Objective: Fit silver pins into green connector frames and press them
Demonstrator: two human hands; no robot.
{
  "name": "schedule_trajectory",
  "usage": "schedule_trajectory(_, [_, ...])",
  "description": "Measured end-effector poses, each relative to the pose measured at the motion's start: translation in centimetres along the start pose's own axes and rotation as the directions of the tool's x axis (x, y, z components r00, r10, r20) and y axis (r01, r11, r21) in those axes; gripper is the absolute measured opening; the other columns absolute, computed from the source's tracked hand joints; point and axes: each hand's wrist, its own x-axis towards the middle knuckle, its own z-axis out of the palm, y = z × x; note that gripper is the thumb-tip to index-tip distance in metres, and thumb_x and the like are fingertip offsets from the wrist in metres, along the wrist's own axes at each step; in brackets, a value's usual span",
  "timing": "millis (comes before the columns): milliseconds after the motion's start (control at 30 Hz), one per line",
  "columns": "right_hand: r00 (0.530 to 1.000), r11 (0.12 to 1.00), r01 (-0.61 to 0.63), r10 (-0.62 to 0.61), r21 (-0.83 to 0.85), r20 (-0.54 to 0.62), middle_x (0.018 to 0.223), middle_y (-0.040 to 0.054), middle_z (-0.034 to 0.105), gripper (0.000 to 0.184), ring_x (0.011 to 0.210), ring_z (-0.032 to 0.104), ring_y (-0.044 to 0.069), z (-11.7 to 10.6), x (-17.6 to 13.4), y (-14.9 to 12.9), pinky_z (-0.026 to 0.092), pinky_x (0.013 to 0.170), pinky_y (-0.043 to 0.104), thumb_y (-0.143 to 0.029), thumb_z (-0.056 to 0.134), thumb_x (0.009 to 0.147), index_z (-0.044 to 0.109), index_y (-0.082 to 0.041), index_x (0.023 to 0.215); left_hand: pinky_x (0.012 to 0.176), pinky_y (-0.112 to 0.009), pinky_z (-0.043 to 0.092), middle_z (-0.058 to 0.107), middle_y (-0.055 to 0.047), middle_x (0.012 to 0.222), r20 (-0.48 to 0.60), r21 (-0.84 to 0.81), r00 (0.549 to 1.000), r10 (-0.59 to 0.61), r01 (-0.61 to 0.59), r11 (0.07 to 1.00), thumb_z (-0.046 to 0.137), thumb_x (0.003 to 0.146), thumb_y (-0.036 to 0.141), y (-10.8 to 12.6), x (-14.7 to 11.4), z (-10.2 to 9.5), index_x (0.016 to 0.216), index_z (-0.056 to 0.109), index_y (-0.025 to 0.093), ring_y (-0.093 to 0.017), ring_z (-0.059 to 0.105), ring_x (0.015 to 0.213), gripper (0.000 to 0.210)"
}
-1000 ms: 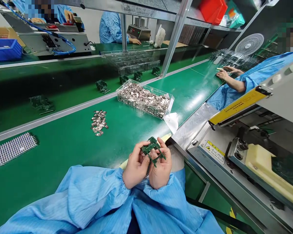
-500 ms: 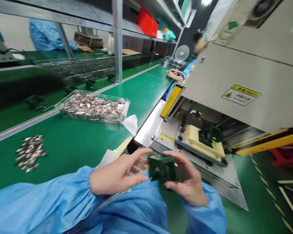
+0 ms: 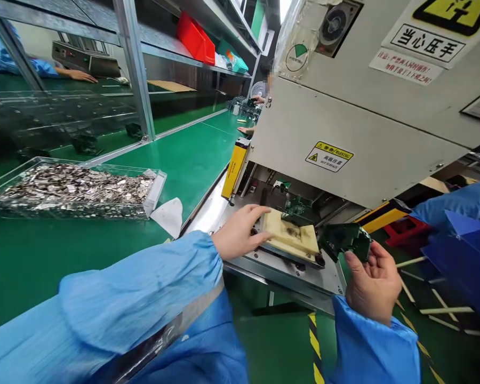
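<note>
My left hand (image 3: 242,233) is open at the left edge of a cream-coloured fixture block (image 3: 278,226), fingers and thumb apart; I cannot tell if it touches the block. My right hand (image 3: 374,274) pinches a dark green plastic part (image 3: 346,240) between thumb and fingers, just off the block's right end. Behind the block, under the machine's head, another dark green part (image 3: 298,208) shows. The block's top has a dark, smudged recess. Both hands are at the front of a press machine (image 3: 324,122) with warning labels.
A clear tray (image 3: 158,194) full of small metal pieces stands on the green bench, with a white scrap (image 3: 168,216) beside it. Yellow guard bars (image 3: 234,168) flank the press opening. A red bin (image 3: 196,40) sits on the shelf. Other people's hands and sleeves appear behind and at right.
My hands have moved apart and forward to the press. The right one carries a dark green part; the left reaches the cream block. The view has turned right, and the block's recess is now exposed.
</note>
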Motion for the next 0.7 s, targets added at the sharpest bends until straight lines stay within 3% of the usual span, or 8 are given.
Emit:
schedule_trajectory(167, [1.000,0.998,0.003,-0.002,0.058,-0.008,0.113,0.0103,0.062,0.071,0.115,0.059,0.032,0.6,1.4,0.4,0.040,0.106,0.059,-0.045,0.087,0.058,0.056,-0.019,0.116,0.102,-0.048,0.043,0.057,-0.019,0.133,0.093,-0.099,0.974,-0.208,0.217,0.971,0.059,0.082,0.060,1.5,7.1,2.3,0.145,0.036,0.017,-0.036,0.052,0.127,0.079])
schedule_trajectory(233, [1.000,1.000,-0.002,0.002,0.027,0.015,0.109,0.0090,0.063,0.071,0.112,0.060,0.030,1.0,2.2,0.3,0.042,0.105,0.057,-0.045,0.089,0.055,0.057,-0.018,0.113,0.098,-0.044,0.046,0.062,-0.016,0.125,0.135,-0.140,0.960,-0.243,0.262,0.955,0.062,0.080,0.061,1.7,8.8,3.3,0.140,0.044,0.020,-0.034,0.057,0.120,0.075])
schedule_trajectory(333, [0.992,0.998,0.012,-0.004,-0.066,0.123,0.108,0.0100,0.064,0.069,0.109,0.061,0.030,1.5,3.4,0.0,0.046,0.099,0.055,-0.048,0.088,0.056,0.060,-0.019,0.111,0.090,-0.038,0.050,0.067,-0.008,0.104,0.081,-0.189,0.962,-0.262,0.272,0.944,0.068,0.077,0.053,1.5,9.8,4.6,0.116,0.062,0.022,-0.027,0.063,0.101,0.050])
schedule_trajectory(433, [0.974,0.992,0.039,-0.012,-0.118,0.226,0.105,0.0097,0.065,0.069,0.104,0.062,0.030,2.2,4.1,-0.2,0.049,0.094,0.054,-0.049,0.088,0.055,0.061,-0.020,0.111,0.081,-0.035,0.052,0.063,-0.001,0.082,-0.047,-0.243,0.970,-0.238,0.220,0.945,0.076,0.070,0.035,0.6,9.7,4.7,0.112,0.060,0.019,-0.020,0.062,0.080,0.048])
schedule_trajectory(567, [0.913,0.986,0.055,0.014,-0.158,0.408,0.105,0.0091,0.067,0.067,0.102,0.063,0.028,3.7,4.2,-0.3,0.049,0.095,0.052,-0.052,0.087,0.057,0.062,-0.021,0.111,0.078,-0.032,0.053,0.061,0.001,0.075,-0.179,-0.353,0.947,-0.268,0.192,0.916,0.071,0.066,0.008,-1.2,7.8,1.3,0.109,0.059,0.014,-0.015,0.061,0.073,0.044])
schedule_trajectory(700, [0.820,0.970,0.140,0.000,-0.201,0.572,0.110,0.0095,0.068,0.063,0.101,0.064,0.028,5.3,3.9,-0.3,0.051,0.094,0.048,-0.055,0.082,0.064,0.062,-0.020,0.113,0.081,-0.033,0.055,0.069,-0.004,0.084,-0.128,-0.517,0.948,-0.291,0.187,0.835,0.074,0.072,0.021,-2.4,2.1,-4.5,0.093,0.064,0.012,-0.017,0.066,0.082,0.025])
